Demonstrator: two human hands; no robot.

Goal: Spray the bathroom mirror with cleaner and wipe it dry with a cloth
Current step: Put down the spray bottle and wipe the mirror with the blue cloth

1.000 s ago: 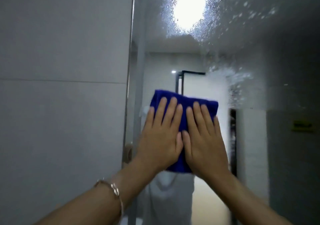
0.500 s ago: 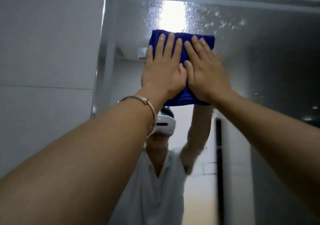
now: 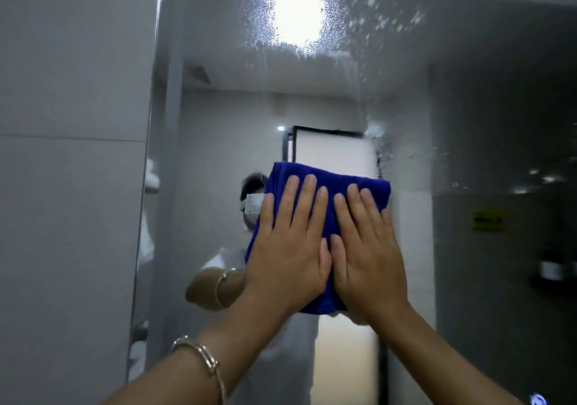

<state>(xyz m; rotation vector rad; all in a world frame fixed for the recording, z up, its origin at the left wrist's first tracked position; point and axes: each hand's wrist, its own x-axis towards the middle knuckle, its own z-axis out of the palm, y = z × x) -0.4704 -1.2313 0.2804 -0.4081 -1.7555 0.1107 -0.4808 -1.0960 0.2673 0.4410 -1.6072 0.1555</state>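
Note:
A folded blue cloth (image 3: 327, 182) lies flat against the bathroom mirror (image 3: 468, 107) at its middle. My left hand (image 3: 290, 248) and my right hand (image 3: 368, 248) press it side by side, fingers straight and pointing up, thumbs touching. White cleaner droplets and foam (image 3: 368, 14) cover the mirror's top around the reflected ceiling light, and more spatter (image 3: 377, 142) sits just above the cloth's right corner. A wiped streak runs down the glass from the foam to the cloth. No spray bottle is in view.
A grey tiled wall (image 3: 68, 186) borders the mirror's left edge (image 3: 150, 154). The mirror reflects a person, a doorway and a dark wall with a yellow sign (image 3: 487, 218). A metal bracelet (image 3: 203, 357) is on my left wrist.
Both hands slid the cloth up to the mirror's top by the light half a second ago, then back down to mid-height, leaving a wiped band through the foam.

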